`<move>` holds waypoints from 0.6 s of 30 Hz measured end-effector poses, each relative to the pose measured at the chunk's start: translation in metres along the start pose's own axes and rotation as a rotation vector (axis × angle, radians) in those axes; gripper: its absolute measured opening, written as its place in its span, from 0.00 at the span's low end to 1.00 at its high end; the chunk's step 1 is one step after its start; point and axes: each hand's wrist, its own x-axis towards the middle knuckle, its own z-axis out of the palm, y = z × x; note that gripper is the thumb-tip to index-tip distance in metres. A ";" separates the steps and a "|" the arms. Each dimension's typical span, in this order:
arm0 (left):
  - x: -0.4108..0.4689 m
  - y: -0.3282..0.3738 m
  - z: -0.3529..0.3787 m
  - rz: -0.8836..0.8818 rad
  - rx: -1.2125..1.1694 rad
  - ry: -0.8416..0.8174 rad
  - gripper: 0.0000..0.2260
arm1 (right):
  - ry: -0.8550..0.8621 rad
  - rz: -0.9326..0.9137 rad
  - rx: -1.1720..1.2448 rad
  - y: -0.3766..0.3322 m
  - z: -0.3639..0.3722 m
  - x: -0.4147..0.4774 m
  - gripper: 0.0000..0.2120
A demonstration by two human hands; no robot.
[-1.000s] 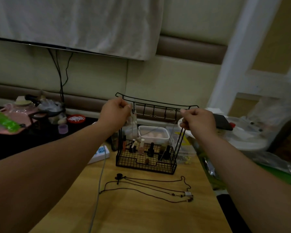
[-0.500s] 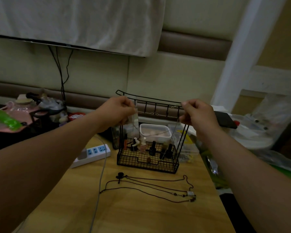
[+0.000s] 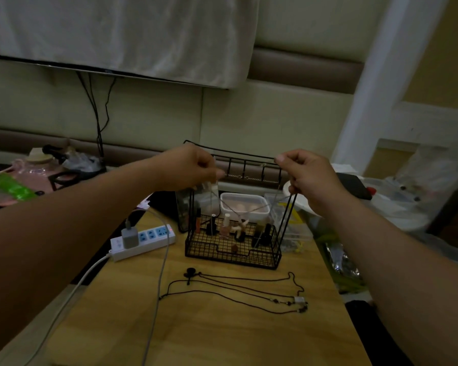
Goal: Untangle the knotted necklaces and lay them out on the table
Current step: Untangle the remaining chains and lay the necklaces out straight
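On the table [image 3: 222,334], a black necklace [image 3: 299,299] is already laid out flat, well below both hands. Higher up, a thin chain [image 3: 249,177] is held stretched from side to side. One end is pinched by the left hand [image 3: 188,167] and the other by the right hand [image 3: 307,175], fingers curled, at about the same height. A loop is left hanging in front of the wire rack [image 3: 233,249].

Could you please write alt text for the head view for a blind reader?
The left hand and right hand pinch a thin chain stretched between them in front of a black wire rack of small bottles. A black cord necklace lies spread on the wooden table nearer the camera.
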 end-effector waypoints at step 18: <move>0.020 -0.037 0.035 -0.177 0.022 0.357 0.14 | 0.252 -0.070 -0.334 0.041 0.008 0.002 0.07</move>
